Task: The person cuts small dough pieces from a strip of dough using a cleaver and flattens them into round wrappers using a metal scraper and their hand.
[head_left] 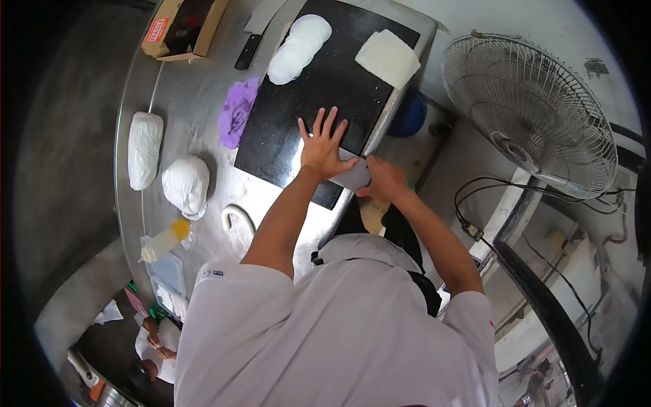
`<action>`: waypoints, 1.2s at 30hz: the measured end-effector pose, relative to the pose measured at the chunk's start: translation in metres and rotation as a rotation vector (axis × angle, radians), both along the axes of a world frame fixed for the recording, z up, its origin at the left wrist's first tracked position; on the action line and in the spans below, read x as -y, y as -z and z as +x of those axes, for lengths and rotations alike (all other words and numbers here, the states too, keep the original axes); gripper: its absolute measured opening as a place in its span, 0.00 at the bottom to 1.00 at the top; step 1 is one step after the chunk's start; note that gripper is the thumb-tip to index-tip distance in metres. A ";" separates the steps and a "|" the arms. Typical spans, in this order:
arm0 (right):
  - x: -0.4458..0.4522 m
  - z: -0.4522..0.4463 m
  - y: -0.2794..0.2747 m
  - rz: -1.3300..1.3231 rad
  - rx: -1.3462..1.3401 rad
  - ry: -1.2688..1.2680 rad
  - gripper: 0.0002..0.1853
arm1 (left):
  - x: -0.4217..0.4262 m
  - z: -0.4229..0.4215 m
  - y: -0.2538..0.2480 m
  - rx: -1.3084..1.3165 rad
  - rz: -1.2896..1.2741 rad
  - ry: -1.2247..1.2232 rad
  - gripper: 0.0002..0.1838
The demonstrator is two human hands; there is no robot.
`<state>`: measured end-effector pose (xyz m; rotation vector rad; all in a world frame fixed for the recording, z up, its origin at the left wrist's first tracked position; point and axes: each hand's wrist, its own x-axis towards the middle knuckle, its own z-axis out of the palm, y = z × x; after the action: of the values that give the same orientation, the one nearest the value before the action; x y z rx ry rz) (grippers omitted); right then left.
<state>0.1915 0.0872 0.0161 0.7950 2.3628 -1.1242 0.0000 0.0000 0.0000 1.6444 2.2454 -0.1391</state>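
My left hand [327,149] lies flat with fingers spread on the black board [298,115], its thumb reaching over a flat grey piece [354,178] that looks like a metal scraper or broad blade. At the board's near right edge, my right hand [384,182] is closed on that grey piece; its handle, if any, is hidden. Farther up the board, a row of overlapping thin white discs [298,51], like dough rounds, lies at the left. A pale squarish slab or folded cloth [388,59] rests at the right.
Left of the board are a purple cloth [237,112], a black-handled knife [249,51], white wrapped bundles [186,184], a squeeze bottle [163,241] and a white ring [237,220]. A cardboard box [203,41] stands behind. A fan [532,115] is at right; another person [159,349] is lower left.
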 end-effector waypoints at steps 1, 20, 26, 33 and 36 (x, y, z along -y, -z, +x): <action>0.011 0.000 -0.009 -0.029 0.010 0.024 0.42 | 0.010 0.000 -0.008 0.000 0.004 0.021 0.57; -0.042 -0.027 0.024 0.059 -0.166 0.135 0.43 | -0.065 -0.055 0.009 -0.019 0.247 0.321 0.62; 0.018 0.008 0.015 0.019 -0.078 0.115 0.47 | -0.011 -0.025 0.021 0.152 0.177 0.368 0.63; -0.032 -0.004 0.031 0.085 -0.205 0.199 0.46 | -0.075 -0.043 0.017 0.126 0.353 0.399 0.61; -0.035 -0.021 0.029 0.099 -0.215 0.154 0.44 | -0.077 -0.055 0.012 0.042 0.288 0.407 0.63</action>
<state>0.1706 0.1225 -0.0131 0.9473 2.5883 -1.2167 -0.0549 0.0765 -0.0118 2.2197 1.9417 0.1246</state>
